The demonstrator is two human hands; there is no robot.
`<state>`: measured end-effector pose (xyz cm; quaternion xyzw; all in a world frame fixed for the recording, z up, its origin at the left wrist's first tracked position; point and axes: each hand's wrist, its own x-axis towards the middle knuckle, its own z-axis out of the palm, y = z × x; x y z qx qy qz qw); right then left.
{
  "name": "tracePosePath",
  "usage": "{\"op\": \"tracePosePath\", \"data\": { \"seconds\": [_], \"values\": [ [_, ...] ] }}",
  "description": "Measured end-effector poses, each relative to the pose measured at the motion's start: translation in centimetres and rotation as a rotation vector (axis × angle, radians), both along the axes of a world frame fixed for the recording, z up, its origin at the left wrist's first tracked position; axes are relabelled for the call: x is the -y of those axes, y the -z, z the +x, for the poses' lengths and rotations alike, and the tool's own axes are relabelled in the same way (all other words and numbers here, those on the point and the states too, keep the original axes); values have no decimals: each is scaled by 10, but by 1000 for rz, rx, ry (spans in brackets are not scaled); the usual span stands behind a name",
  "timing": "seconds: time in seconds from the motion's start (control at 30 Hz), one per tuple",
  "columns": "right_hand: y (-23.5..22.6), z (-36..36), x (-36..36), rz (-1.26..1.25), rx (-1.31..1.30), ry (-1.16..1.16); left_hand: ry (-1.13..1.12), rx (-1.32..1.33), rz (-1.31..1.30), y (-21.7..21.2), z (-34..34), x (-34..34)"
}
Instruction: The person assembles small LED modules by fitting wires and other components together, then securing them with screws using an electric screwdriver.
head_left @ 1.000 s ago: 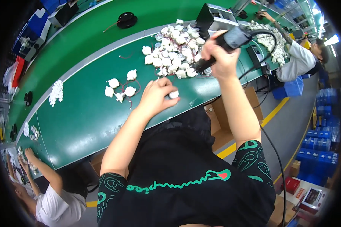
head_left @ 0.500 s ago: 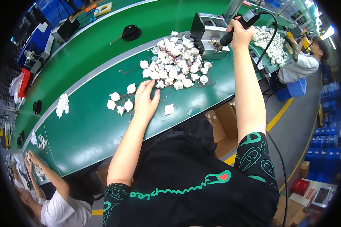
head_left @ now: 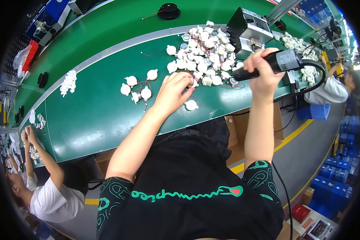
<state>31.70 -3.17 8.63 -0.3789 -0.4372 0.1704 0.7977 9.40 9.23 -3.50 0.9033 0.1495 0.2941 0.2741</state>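
Observation:
My right hand (head_left: 264,72) is wrapped round a black corded electric screwdriver (head_left: 278,64), its tip pointing left at the near right edge of a heap of white round wired parts (head_left: 208,52). The tip is close to one part there; whether it touches is hard to tell. My left hand (head_left: 174,92) rests at the heap's near left edge, fingers and thumb closed about one white round wired part (head_left: 194,83). A single white part (head_left: 191,105) lies on the green bench just nearer than that hand. Several more, with red wires, form a small group (head_left: 140,88) to its left.
A metal-and-black bench machine (head_left: 250,32) stands behind the heap on the right. Small white pieces (head_left: 69,83) lie far left. A black spool (head_left: 169,11) sits at the back. Co-workers sit at left (head_left: 52,196) and right (head_left: 332,88). An open carton (head_left: 244,128) is below the bench edge.
My right hand has brought the screwdriver down from beside the machine to the heap's near edge. My left hand has closed about a part. The whole view has shifted.

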Motion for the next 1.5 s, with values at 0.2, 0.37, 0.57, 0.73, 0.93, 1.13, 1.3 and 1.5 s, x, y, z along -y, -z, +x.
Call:
{"op": "tracePosePath", "data": {
  "seconds": [0.2,0.37,0.57,0.73,0.93,1.13,1.3,1.5],
  "values": [
    [8,-58,-34,-77,23,-134,-14,39,-116,3,4,-1],
    [19,-67,-52,-120,36,-137,-6,27,-151,2,3,0],
    [30,-70,-58,-134,1,-149,-8,75,-119,7,-1,0],
    [29,-74,-59,-224,95,-140,-11,47,-138,6,-1,0],
    [25,-69,-66,-210,121,-135,1,29,-110,-1,3,-5],
    [32,-70,-64,-180,-115,-114,4,3,-77,7,0,0],
    [34,-71,-30,-139,-134,8,-33,-16,-30,-3,-16,16],
    [27,-33,30,-57,4,308,-123,-34,6,0,-38,19]
  ]
}}
